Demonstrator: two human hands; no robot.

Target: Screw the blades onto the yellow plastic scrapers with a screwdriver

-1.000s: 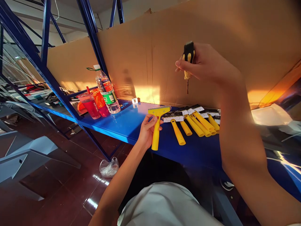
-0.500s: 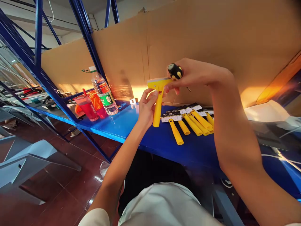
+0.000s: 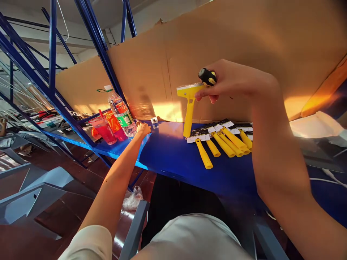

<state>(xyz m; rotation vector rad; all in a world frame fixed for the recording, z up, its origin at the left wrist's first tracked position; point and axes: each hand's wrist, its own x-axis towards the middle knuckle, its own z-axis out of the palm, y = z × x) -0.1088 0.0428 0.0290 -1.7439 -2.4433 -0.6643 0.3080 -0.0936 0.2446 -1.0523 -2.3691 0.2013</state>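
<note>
My right hand [image 3: 221, 81] is raised above the table, closed on a yellow scraper [image 3: 189, 106] whose handle hangs down. A screwdriver [image 3: 207, 77] with a black and yellow handle is tucked in the same hand. My left hand [image 3: 142, 128] is down on the blue tabletop beside the water bottle [image 3: 124, 117]. Its fingers are curled, and whatever is under them is hidden. A small white box [image 3: 154, 120] stands just right of it. Below the raised scraper lie several yellow scrapers [image 3: 223, 144] on the table, with black and white cards at their heads.
A cup of red drink [image 3: 104, 130] and an orange bag [image 3: 113, 121] stand left of the bottle. Cardboard [image 3: 141, 61] walls off the table's back. A blue rack post [image 3: 104, 54] rises at the left. Grey chairs [image 3: 54, 184] are on the floor at left.
My left hand has let go of the scraper handle and moved left to the tabletop near the bottle. My right hand still holds the scraper and the screwdriver.
</note>
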